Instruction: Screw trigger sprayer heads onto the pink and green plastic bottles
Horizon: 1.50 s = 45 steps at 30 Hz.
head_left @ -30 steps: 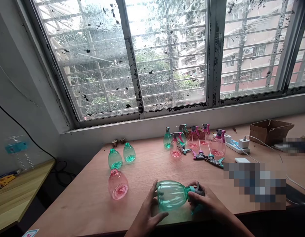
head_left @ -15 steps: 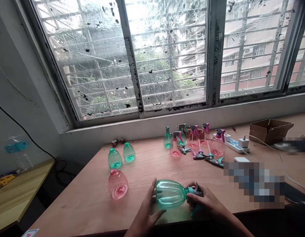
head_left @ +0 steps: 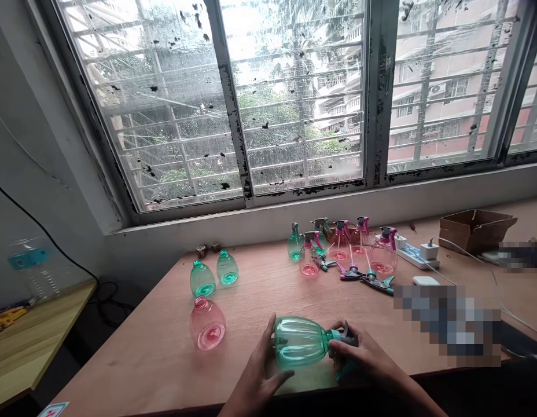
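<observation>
A green see-through spray bottle (head_left: 301, 343) lies on its side near the front edge of the wooden table (head_left: 260, 301). My left hand (head_left: 257, 379) cups the bottle's base, fingers spread against it. My right hand (head_left: 366, 360) is closed around the grey and green trigger head (head_left: 347, 336) at the bottle's neck. A pink bottle (head_left: 206, 324) without a head stands to the left. Two green headless bottles (head_left: 212, 275) stand behind it.
Several assembled pink and green spray bottles (head_left: 342, 246) and loose trigger heads (head_left: 364, 278) sit at the back right. A power strip (head_left: 414, 255), cardboard box (head_left: 477, 229) and cables lie further right. A lower side table (head_left: 29, 341) stands at the left.
The bottle and both hands have barely shifted; my hands stay on the base and the trigger head.
</observation>
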Available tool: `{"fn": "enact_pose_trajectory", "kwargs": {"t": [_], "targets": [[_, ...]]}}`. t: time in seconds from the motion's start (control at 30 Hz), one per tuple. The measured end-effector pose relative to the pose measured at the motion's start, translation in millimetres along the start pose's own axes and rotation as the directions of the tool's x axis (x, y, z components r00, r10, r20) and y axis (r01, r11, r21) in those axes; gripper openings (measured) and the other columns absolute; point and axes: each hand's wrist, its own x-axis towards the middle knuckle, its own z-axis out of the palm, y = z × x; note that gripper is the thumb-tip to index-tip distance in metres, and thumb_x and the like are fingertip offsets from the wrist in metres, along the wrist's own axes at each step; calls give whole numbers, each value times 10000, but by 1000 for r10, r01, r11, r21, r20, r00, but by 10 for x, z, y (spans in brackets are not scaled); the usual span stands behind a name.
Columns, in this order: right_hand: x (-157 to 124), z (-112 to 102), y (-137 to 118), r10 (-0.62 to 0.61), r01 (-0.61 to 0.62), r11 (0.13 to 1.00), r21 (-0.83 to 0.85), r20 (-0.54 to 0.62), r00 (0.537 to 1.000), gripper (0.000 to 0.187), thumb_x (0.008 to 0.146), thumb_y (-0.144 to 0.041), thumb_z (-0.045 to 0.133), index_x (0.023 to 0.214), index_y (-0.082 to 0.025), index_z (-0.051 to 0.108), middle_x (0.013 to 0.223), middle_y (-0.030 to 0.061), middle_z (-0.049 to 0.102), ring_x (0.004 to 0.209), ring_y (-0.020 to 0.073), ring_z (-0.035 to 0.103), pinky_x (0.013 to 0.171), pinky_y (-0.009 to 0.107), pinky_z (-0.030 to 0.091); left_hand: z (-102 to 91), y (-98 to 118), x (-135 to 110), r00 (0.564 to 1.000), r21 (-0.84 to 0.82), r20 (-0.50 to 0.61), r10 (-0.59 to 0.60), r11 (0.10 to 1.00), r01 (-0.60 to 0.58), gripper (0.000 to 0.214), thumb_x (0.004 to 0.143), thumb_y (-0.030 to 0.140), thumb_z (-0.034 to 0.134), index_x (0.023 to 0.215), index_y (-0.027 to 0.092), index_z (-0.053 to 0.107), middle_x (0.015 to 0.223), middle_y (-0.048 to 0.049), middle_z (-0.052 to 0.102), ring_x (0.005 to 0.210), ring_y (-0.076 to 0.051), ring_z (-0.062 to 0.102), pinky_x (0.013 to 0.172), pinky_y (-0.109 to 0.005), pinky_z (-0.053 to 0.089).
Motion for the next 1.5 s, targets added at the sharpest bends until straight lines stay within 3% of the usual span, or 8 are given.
{"fn": "enact_pose_trajectory", "kwargs": {"t": [0.13, 0.33, 0.43, 0.6, 0.8, 1.1, 1.2, 1.5], "targets": [[4, 2, -10, 8, -8, 1000, -4, 2, 1000, 393, 781, -461, 755, 947, -174, 543, 705, 18, 705, 559, 178, 666, 556, 284, 508, 3, -3, -17, 1000, -60, 1, -21, 998, 21, 1029, 787, 304, 758, 1542, 307, 59, 1557, -115, 342, 1389, -314, 393, 1155, -484, 322], [-5, 1, -17, 13, -13, 1000, -1, -1, 1000, 402, 775, -467, 758, 950, -173, 547, 705, 21, 712, 565, 181, 671, 566, 285, 507, -6, 72, -18, 1000, 8, -2, -25, 1000, 25, 878, 832, 345, 715, 1529, 316, 181, 1572, -90, 322, 1400, -298, 382, 1160, -441, 327], [-17, 11, -28, 24, -24, 1000, 16, -17, 1000, 408, 772, -471, 759, 954, -176, 545, 704, 18, 711, 572, 184, 675, 572, 288, 510, -2, 50, -13, 1000, 19, -11, 0, 1000, 0, 924, 831, 309, 715, 1535, 333, 117, 1538, -95, 383, 1337, -287, 469, 1142, -453, 354], [-34, 19, -41, 27, -26, 1000, 7, -13, 1000, 412, 776, -471, 756, 972, -174, 549, 709, 20, 710, 580, 188, 677, 574, 291, 513, 4, -7, -20, 1000, 5, -6, -7, 1000, 7, 1015, 810, 323, 736, 1545, 287, 36, 1554, -126, 352, 1409, -315, 365, 1173, -494, 282], [1, -22, 33, 7, -7, 1000, -2, 4, 1000, 396, 792, -458, 746, 986, -171, 554, 730, 28, 717, 587, 187, 682, 586, 291, 513, -15, 51, -21, 1000, 55, -5, -24, 998, 24, 888, 823, 352, 720, 1531, 295, 188, 1582, -102, 305, 1435, -316, 320, 1190, -475, 258], [6, -21, 34, 16, -16, 1000, -9, -6, 1000, 428, 767, -501, 748, 974, -178, 558, 720, 27, 716, 584, 204, 688, 572, 307, 519, 1, 36, -28, 1000, 25, -6, 1, 1000, -1, 986, 804, 317, 739, 1544, 279, 89, 1601, -100, 260, 1467, -298, 253, 1210, -483, 180], [11, -12, 21, 26, -26, 999, -19, -5, 1000, 437, 750, -513, 756, 959, -181, 562, 711, 23, 715, 573, 209, 686, 560, 313, 519, -10, 67, -25, 999, 55, -21, -27, 998, 28, 929, 813, 365, 725, 1538, 270, 152, 1607, -99, 245, 1472, -302, 235, 1214, -491, 159], [-22, 36, -102, 26, -25, 999, -26, 6, 1000, 448, 740, -528, 758, 943, -183, 556, 711, 29, 716, 577, 190, 675, 561, 288, 506, -1, 47, -14, 999, 63, -22, 26, 998, -24, 873, 857, 313, 676, 1533, 342, 125, 1576, -76, 329, 1435, -297, 329, 1193, -492, 231]]}}
